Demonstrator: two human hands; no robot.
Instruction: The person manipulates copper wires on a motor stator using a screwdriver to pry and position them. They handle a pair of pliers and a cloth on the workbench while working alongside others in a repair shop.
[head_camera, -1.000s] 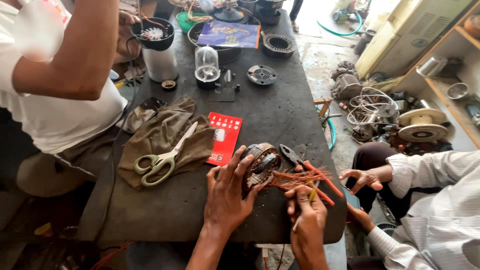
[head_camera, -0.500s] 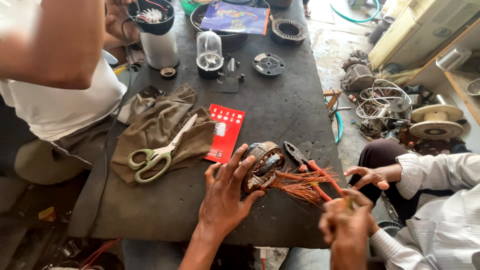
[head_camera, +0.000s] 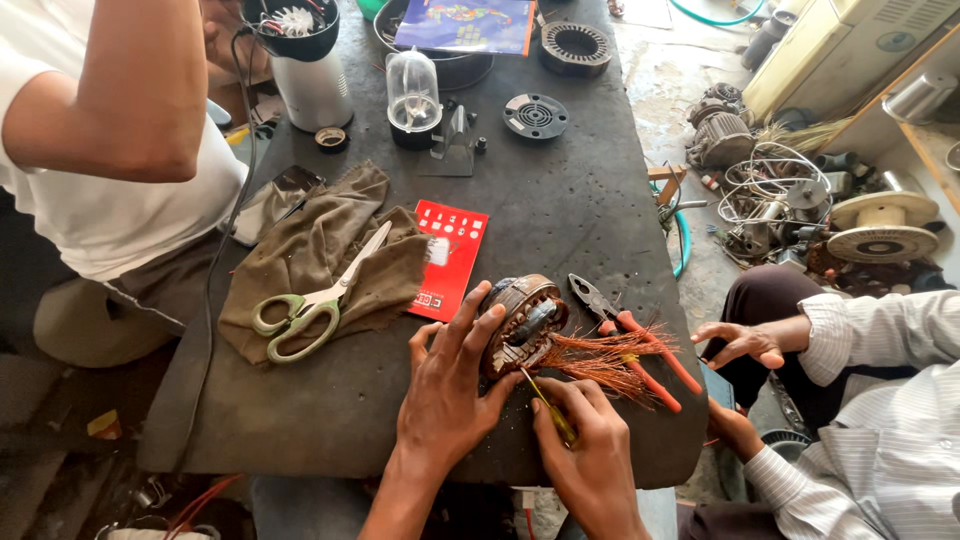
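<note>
My left hand (head_camera: 447, 395) rests with fingers spread against the left side of a round motor stator (head_camera: 522, 322) that lies on the dark table (head_camera: 560, 210). A bundle of copper wire (head_camera: 605, 360) fans out of the stator to the right. My right hand (head_camera: 590, 455) is closed around a thin yellow-handled screwdriver (head_camera: 545, 405), whose tip is at the stator's lower edge. Red-handled pliers (head_camera: 632, 338) lie just right of the stator, over the copper wire.
Green-handled scissors (head_camera: 310, 298) lie on a brown cloth (head_camera: 320, 255) beside a red card (head_camera: 448, 258). A person in white stands at the left (head_camera: 110, 120); a seated person's hands (head_camera: 745, 345) are at the right. Mixer parts (head_camera: 412, 95) sit at the far end.
My right hand has come back from the right, away from the copper wire, to the stator's lower edge, and now holds the screwdriver. My left hand has stayed on the stator.
</note>
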